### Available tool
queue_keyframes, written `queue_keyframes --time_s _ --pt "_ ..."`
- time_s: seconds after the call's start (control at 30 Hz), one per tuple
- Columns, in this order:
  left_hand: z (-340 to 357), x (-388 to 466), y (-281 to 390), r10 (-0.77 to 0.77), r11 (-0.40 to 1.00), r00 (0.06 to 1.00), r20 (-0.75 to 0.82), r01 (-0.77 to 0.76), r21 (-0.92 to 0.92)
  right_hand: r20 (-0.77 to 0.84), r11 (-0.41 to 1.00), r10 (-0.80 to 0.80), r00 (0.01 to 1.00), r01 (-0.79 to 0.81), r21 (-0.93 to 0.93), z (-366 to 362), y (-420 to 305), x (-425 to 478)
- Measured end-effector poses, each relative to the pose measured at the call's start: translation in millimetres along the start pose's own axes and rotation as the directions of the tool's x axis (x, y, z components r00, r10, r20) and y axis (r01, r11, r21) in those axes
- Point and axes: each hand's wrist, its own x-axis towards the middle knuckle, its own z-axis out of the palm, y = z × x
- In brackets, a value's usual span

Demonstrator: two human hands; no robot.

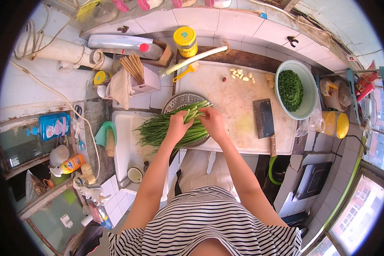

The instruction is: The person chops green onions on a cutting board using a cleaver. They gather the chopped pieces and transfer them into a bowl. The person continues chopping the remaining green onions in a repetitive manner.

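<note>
My left hand (179, 123) is closed around a small bunch of garlic chives, their pale stem ends pointing up to the right. Beside it, my right hand (212, 123) has its fingertips pinched at the stem ends; whether a stem is between them is hard to tell. More garlic chives (156, 129) lie beneath both hands, across a perforated metal colander (178, 100) and out over the sink. To the right, a cleaver (264, 119) rests on the white cutting board (236, 107). A pale bowl (310, 92) holds chopped greens (289, 89).
Peeled garlic cloves (240, 74) lie near the board's back edge. A leek (195, 60) and a yellow-handled brush (187, 72) are at its back left corner, near a yellow-lidded jar (185, 41). The white sink (124, 128) is on the left, holding a cup (135, 175).
</note>
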Motion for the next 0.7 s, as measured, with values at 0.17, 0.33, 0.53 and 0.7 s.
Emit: queue_keyframes --time_s 0.17,0.33,0.53,0.7 --pt "-15 -3 11 -0.13 0.989 0.988 0.082 0.135 -0.062 0.164 0.93 0.194 0.967 -0.235 0.284 -1 6 -2" --pt "-24 -4 22 -0.121 0.99 0.989 0.087 0.127 -0.068 0.203 0.915 0.183 0.962 -0.242 0.322 0 11 -3" --pt "-27 -2 25 -0.09 0.991 0.988 0.125 0.101 -0.086 0.209 0.921 0.17 0.963 -0.231 0.314 -11 -23 -4" --pt "-28 -4 25 -0.07 0.988 0.987 0.146 0.088 -0.123 0.149 0.971 0.071 0.986 -0.103 0.218 -12 -19 -3"
